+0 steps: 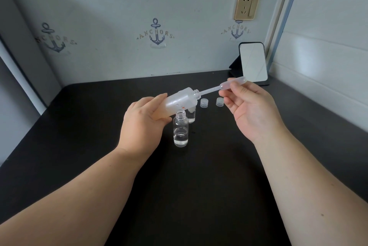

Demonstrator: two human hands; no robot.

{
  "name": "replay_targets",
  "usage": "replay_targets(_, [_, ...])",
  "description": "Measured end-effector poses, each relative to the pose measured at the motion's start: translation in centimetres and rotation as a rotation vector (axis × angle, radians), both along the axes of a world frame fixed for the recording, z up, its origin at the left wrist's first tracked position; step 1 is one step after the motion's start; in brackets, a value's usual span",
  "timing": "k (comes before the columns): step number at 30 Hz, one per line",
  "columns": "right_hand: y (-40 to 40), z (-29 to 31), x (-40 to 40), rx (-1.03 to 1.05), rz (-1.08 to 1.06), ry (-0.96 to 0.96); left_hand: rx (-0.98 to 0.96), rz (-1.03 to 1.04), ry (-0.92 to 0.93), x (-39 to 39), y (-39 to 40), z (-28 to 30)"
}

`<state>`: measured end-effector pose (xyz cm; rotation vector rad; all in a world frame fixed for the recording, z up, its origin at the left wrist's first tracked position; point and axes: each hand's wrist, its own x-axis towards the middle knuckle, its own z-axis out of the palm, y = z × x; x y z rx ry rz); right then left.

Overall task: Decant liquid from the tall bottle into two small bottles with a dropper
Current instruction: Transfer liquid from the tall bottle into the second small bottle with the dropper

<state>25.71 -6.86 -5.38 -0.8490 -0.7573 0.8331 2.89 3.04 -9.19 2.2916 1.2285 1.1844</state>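
My left hand (143, 120) holds the tall frosted bottle (180, 101) tilted almost on its side, its open neck toward the right. My right hand (249, 106) pinches the bulb of a clear plastic dropper (223, 86), whose thin stem reaches into the tall bottle's neck. Below the tilted bottle stands a small clear bottle (180, 130), uncapped and partly filled with clear liquid. A second small bottle (191, 114) stands just behind it, mostly hidden by the tall bottle.
Two small ribbed caps (203, 103) (219, 102) lie on the black table (199, 186) behind the bottles. A phone on a stand (253, 62) leans at the back right corner near the wall. A wall socket (246, 5) is above it.
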Motion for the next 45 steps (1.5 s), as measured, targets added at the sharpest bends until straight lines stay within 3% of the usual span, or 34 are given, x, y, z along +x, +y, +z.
replay_targets(10, [-0.3,0.4,2.2,0.076,-0.108,0.370,-0.051,0.037,-0.077,-0.3,0.5,0.0])
replay_targets(18, [-0.4,0.1,3.1,0.144,-0.175,0.505,-0.155,0.020,-0.177,-0.5,0.8,0.2])
replay_targets(23, [-0.4,0.2,3.0,0.136,-0.175,0.511,-0.263,0.005,-0.273,-0.3,0.9,-0.1])
replay_targets(45, [-0.6,0.8,2.4,0.095,-0.106,0.352,-0.337,0.001,-0.296,-0.3,0.9,-0.1])
